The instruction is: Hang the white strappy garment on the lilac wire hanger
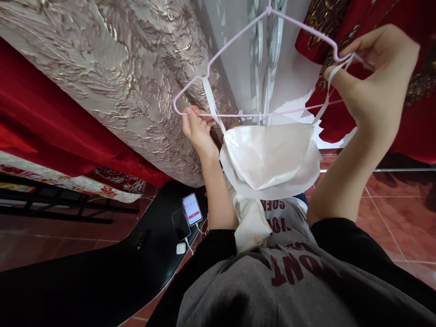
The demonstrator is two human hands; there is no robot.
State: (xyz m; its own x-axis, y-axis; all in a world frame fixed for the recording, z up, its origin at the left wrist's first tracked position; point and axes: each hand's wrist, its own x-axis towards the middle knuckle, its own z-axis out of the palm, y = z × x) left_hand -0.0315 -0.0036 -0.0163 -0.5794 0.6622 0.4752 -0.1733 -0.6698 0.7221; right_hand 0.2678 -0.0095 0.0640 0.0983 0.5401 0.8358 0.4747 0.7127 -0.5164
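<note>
So, left hand (200,131) and right hand (378,81) pinch a slim hanger (269,10); garment (272,154) perhaps satin.

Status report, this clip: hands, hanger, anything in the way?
Left hand gripping pink hanger by one corner. Right hand at other end, by a strap. White cloth hanging from two straps. Red fabric behind right hand.

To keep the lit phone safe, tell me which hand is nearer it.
Left: the left hand holds the hanger above the lit phone in the picture; the right hand is farther, up and to the right.
</note>
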